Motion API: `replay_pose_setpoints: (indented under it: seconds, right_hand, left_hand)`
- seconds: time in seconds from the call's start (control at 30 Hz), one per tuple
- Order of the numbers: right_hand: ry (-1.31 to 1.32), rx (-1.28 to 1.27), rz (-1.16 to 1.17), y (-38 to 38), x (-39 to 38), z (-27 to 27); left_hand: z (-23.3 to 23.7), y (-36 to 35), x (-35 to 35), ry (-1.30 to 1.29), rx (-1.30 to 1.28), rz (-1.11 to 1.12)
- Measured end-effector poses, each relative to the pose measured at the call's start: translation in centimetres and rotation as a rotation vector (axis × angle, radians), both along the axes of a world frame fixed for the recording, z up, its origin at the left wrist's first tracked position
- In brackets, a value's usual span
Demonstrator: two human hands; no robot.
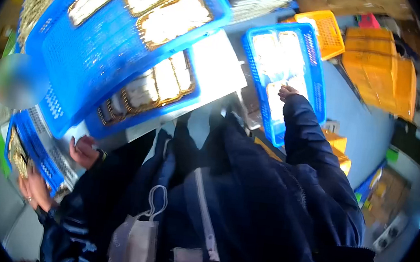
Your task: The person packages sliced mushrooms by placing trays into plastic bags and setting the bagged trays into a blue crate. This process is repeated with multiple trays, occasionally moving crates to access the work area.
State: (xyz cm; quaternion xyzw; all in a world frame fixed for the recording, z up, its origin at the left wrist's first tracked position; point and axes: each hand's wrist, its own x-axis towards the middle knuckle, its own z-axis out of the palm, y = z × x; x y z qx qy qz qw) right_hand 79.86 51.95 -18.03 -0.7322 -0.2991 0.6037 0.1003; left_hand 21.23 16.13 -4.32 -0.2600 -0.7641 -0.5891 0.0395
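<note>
My right hand [288, 92] reaches into a blue plastic basket [319, 91], its fingers closed low over glaring white packs; what they grip is lost in the glare. My left hand [84, 152], loosely bent with fingers apart, holds nothing near the lower edge of a large blue basket [82, 68]. In that basket lie pale oblong pieces with gold beaded rims [175, 19]. A lower blue basket [100, 126] underneath bears similar gold-rimmed pieces [161, 83]. At far left another hand [37, 190], seemingly a person's beside me, touches gold-coloured pieces [17, 155] in a small blue basket [48, 158].
The stacked baskets stand on a white table [219, 63]. An orange basket [325, 33] and several orange-yellow covered stacks [377, 71] are at the upper right. A face mask [133, 247] hangs at my front. Pale wrapped sheets [260, 2] lie beyond the table.
</note>
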Motion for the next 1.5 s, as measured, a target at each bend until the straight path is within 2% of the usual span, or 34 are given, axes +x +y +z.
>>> replay_pose_setpoints:
  seconds: [0.03,0.1,0.13,0.17,0.23,0.3,0.33,0.4,0.43,0.67,0.83,0.9,0.97,1.0,1.1,1.23,1.27,1.3,1.33,1.4,1.43,1.5]
  right_hand:
    - [0.073,0.023,-0.136,0.0,2.3,-2.6]
    - [-0.197,0.103,-0.059,0.1,4.1,-4.0]
    - [-0.151,0.182,-0.154,-0.1,6.1,-5.6]
    - [-0.155,0.215,-0.198,0.3,8.1,-7.3]
    - [-0.199,0.194,-0.175,2.5,10.0,-10.3]
    - [-0.226,0.136,0.080,6.0,12.0,-14.9]
    - [-0.211,0.119,0.279,8.2,13.5,-18.5]
    - [0.008,0.114,-0.587,7.1,8.5,-16.0]
    - [-0.022,0.113,-0.639,7.6,6.8,-14.1]
    - [-0.128,0.051,-0.464,7.5,3.9,-7.9]
    - [0.069,0.063,-0.645,8.2,3.1,-3.6]
    - [-0.427,0.620,-0.031,6.6,7.0,-14.7]
    - [0.067,0.530,-0.636,7.4,5.5,-11.4]
    - [-0.159,0.476,-0.431,8.0,5.1,-7.3]
    - [-0.082,0.685,-0.502,8.4,5.6,-9.3]
    - [0.109,0.977,-0.489,9.5,5.8,-7.8]
    - [0.263,0.979,-0.555,9.7,5.4,-6.8]
    - [0.269,1.004,-0.519,9.8,5.3,-5.7]
    - [0.275,1.027,-0.481,9.8,5.3,-4.1]
    - [0.204,1.030,-0.310,9.4,6.2,-1.9]
    - [0.284,1.007,-0.356,9.0,5.9,-0.2]
    - [0.197,0.997,-0.180,7.6,7.3,1.0]
  left_hand:
    - [2.2,3.3,3.5,-0.003,0.055,-0.029]
    - [3.9,6.9,7.8,-0.032,0.047,-0.449]
    - [4.5,8.5,9.9,-0.026,0.024,-0.565]
    - [4.6,10.3,11.8,-0.012,0.006,-0.674]
    - [3.5,12.5,15.1,-0.167,0.059,-0.791]
    - [2.0,13.2,17.4,-0.401,-0.001,-0.790]
    - [1.6,14.3,18.2,-0.418,-0.050,-0.840]
    - [1.8,16.4,20.2,-0.460,-0.192,-0.891]
    - [1.6,17.4,20.7,-0.501,-0.233,-0.932]
    - [1.7,24.4,26.6,-0.605,-0.338,-1.054]
    - [1.1,27.8,28.5,-0.705,-0.493,-1.164]
    - [0.7,30.0,29.8,-0.766,-0.497,-1.208]
    - [-0.5,31.8,30.9,-0.821,-0.500,-1.246]
    - [-1.2,32.6,31.5,-0.838,-0.509,-1.250]
    - [-3.7,35.1,33.3,-0.898,-0.523,-1.267]
    - [-7.0,37.4,35.4,-1.060,-0.525,-1.258]
    - [-7.8,37.9,36.4,-1.131,-0.522,-1.219]
    - [-8.9,38.5,37.0,-1.201,-0.517,-1.178]
    - [-12.0,38.8,37.1,-1.278,-0.501,-1.237]
    - [-15.0,40.2,38.4,-1.588,-0.454,-1.225]
    - [-15.7,41.1,39.2,-1.744,-0.425,-1.214]
    - [-13.7,43.3,41.2,-1.698,-0.595,-1.185]
